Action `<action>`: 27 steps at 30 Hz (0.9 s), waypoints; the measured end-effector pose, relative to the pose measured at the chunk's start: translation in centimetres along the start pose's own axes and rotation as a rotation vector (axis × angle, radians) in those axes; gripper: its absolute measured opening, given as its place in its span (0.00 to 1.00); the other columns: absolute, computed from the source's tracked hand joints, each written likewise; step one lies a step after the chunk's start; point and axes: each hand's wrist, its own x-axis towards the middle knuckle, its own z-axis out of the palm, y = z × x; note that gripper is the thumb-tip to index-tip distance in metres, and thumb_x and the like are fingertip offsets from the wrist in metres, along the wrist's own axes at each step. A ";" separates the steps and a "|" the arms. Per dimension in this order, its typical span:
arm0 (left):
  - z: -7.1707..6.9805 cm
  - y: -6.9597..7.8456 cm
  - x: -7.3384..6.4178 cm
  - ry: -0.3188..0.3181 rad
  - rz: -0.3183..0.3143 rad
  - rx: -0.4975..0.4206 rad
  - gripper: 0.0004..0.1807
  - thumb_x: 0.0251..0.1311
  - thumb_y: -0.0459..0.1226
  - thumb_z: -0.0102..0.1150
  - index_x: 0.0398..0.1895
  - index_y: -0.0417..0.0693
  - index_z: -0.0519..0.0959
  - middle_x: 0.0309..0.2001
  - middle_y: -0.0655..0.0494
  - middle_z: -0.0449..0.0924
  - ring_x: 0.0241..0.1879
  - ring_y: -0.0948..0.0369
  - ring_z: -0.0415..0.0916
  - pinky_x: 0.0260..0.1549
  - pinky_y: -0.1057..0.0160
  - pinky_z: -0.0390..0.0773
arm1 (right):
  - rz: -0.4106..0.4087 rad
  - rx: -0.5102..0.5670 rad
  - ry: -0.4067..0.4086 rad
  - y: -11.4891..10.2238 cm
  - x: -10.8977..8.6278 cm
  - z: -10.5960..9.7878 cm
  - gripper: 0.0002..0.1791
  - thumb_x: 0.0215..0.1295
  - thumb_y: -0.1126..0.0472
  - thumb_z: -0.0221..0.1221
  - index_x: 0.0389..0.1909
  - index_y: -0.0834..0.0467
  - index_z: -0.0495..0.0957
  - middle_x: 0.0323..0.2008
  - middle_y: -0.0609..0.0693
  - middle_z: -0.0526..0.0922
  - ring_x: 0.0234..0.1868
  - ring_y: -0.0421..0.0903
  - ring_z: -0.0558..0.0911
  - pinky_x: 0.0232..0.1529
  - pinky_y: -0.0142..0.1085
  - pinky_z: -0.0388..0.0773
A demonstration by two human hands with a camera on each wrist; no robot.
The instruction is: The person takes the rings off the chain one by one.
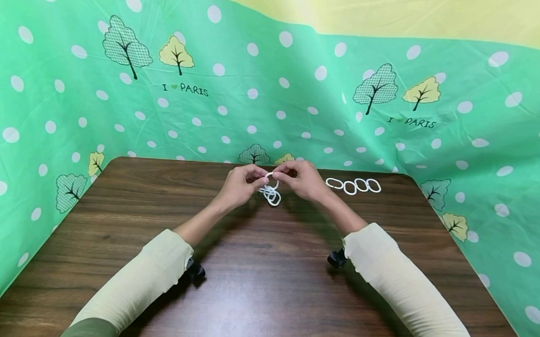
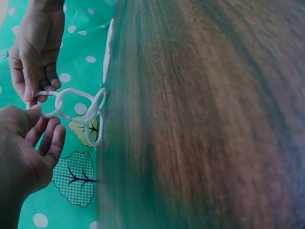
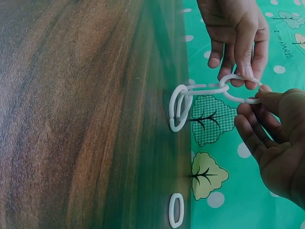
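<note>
Both hands pinch one white plastic chain link [image 3: 240, 77] above the far part of the table. My left hand [image 1: 241, 186] grips it from the left between thumb and forefinger. From the right, my right hand [image 1: 303, 179] pinches the same link, thumb and forefinger close to the left hand's fingertips. Several more white links [image 2: 96, 114] hang joined below it, the lowest ones reaching the tabletop. Whether the held link has a gap is hidden by the fingers.
To the right of the hands, several white links [image 1: 360, 184] lie in a row near the back edge of the brown wooden table [image 1: 266, 287]. A green dotted cloth [image 1: 255, 88] hangs behind and at both sides.
</note>
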 end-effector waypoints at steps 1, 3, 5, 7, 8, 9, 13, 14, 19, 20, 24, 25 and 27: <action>0.0 -0.1 0.0 -0.001 -0.002 0.004 0.12 0.76 0.35 0.72 0.56 0.38 0.89 0.48 0.45 0.95 0.47 0.53 0.91 0.43 0.67 0.83 | -0.001 0.000 0.002 0.0 0.0 0.0 0.08 0.79 0.59 0.71 0.48 0.60 0.94 0.38 0.56 0.92 0.36 0.50 0.86 0.37 0.30 0.79; 0.0 -0.2 -0.1 -0.008 -0.009 0.016 0.12 0.76 0.35 0.73 0.56 0.38 0.89 0.48 0.45 0.95 0.47 0.53 0.90 0.44 0.66 0.84 | -0.001 -0.001 0.008 0.0 0.0 0.0 0.09 0.79 0.59 0.71 0.48 0.61 0.94 0.38 0.58 0.92 0.36 0.50 0.86 0.37 0.30 0.79; 0.0 -0.3 -0.1 -0.018 -0.020 0.032 0.13 0.75 0.36 0.74 0.55 0.38 0.89 0.48 0.45 0.95 0.47 0.53 0.90 0.46 0.64 0.84 | -0.002 -0.007 0.017 0.1 0.0 0.1 0.09 0.79 0.59 0.71 0.48 0.61 0.94 0.38 0.58 0.92 0.36 0.48 0.85 0.37 0.30 0.78; 0.0 -0.5 -0.1 -0.035 -0.034 0.047 0.13 0.74 0.38 0.75 0.55 0.39 0.89 0.48 0.46 0.95 0.47 0.53 0.90 0.48 0.63 0.84 | 0.003 -0.017 0.025 0.1 0.0 0.1 0.09 0.79 0.59 0.71 0.48 0.60 0.94 0.39 0.58 0.92 0.37 0.46 0.84 0.39 0.31 0.78; 0.0 -0.6 -0.1 -0.044 -0.042 0.055 0.14 0.74 0.39 0.75 0.54 0.40 0.90 0.48 0.46 0.95 0.47 0.54 0.89 0.49 0.63 0.85 | 0.007 -0.021 0.028 0.1 0.0 0.1 0.09 0.79 0.59 0.71 0.49 0.60 0.94 0.40 0.57 0.93 0.37 0.45 0.83 0.40 0.31 0.78; 0.1 -0.7 -0.1 -0.052 -0.048 0.062 0.14 0.74 0.40 0.75 0.54 0.40 0.90 0.48 0.46 0.95 0.47 0.55 0.89 0.49 0.62 0.85 | 0.010 -0.025 0.031 0.1 0.0 0.1 0.09 0.79 0.59 0.71 0.49 0.60 0.94 0.40 0.56 0.93 0.38 0.45 0.82 0.40 0.32 0.78; 0.2 -1.0 -0.1 -0.081 -0.064 0.096 0.14 0.74 0.43 0.75 0.52 0.43 0.91 0.47 0.48 0.95 0.46 0.57 0.89 0.50 0.62 0.85 | 0.012 -0.034 0.036 0.0 0.0 0.1 0.09 0.79 0.58 0.71 0.50 0.59 0.94 0.43 0.55 0.93 0.40 0.45 0.81 0.43 0.33 0.77; 0.2 -1.0 -0.1 -0.087 -0.066 0.106 0.14 0.75 0.44 0.75 0.52 0.43 0.91 0.47 0.48 0.95 0.46 0.57 0.89 0.50 0.61 0.85 | 0.012 -0.034 0.038 0.0 0.0 0.1 0.09 0.79 0.58 0.71 0.50 0.59 0.94 0.43 0.55 0.93 0.40 0.45 0.82 0.43 0.33 0.77; 0.4 -1.2 -0.1 -0.111 -0.068 0.144 0.14 0.77 0.45 0.73 0.53 0.44 0.91 0.47 0.50 0.95 0.46 0.58 0.87 0.51 0.60 0.83 | 0.009 -0.023 0.046 0.0 0.0 0.0 0.09 0.79 0.58 0.71 0.49 0.59 0.94 0.42 0.56 0.93 0.38 0.44 0.82 0.40 0.32 0.77; 0.4 -1.2 -0.1 -0.114 -0.067 0.150 0.14 0.77 0.45 0.72 0.53 0.44 0.91 0.47 0.50 0.94 0.47 0.58 0.86 0.51 0.60 0.83 | 0.011 -0.019 0.047 0.0 0.0 0.0 0.09 0.79 0.59 0.71 0.49 0.60 0.94 0.42 0.56 0.93 0.38 0.44 0.82 0.40 0.32 0.77; 0.5 -1.3 -0.1 -0.118 -0.054 0.154 0.13 0.77 0.44 0.72 0.51 0.45 0.91 0.47 0.50 0.95 0.48 0.57 0.86 0.53 0.58 0.83 | 0.014 -0.012 0.049 0.0 0.0 0.1 0.09 0.79 0.59 0.71 0.49 0.59 0.94 0.42 0.56 0.93 0.38 0.44 0.82 0.41 0.32 0.77; 0.5 -1.3 -0.1 -0.118 -0.051 0.151 0.12 0.77 0.44 0.72 0.51 0.45 0.91 0.48 0.50 0.95 0.48 0.57 0.87 0.54 0.58 0.83 | 0.015 -0.011 0.049 0.0 0.0 0.1 0.09 0.79 0.59 0.71 0.49 0.59 0.94 0.42 0.56 0.93 0.38 0.44 0.82 0.41 0.32 0.77; 0.6 -1.2 -0.1 -0.114 -0.043 0.143 0.11 0.77 0.43 0.72 0.50 0.45 0.91 0.47 0.50 0.95 0.49 0.56 0.87 0.55 0.57 0.83 | 0.016 -0.009 0.047 0.0 0.0 0.1 0.09 0.79 0.58 0.71 0.49 0.59 0.94 0.42 0.56 0.93 0.39 0.44 0.82 0.41 0.32 0.77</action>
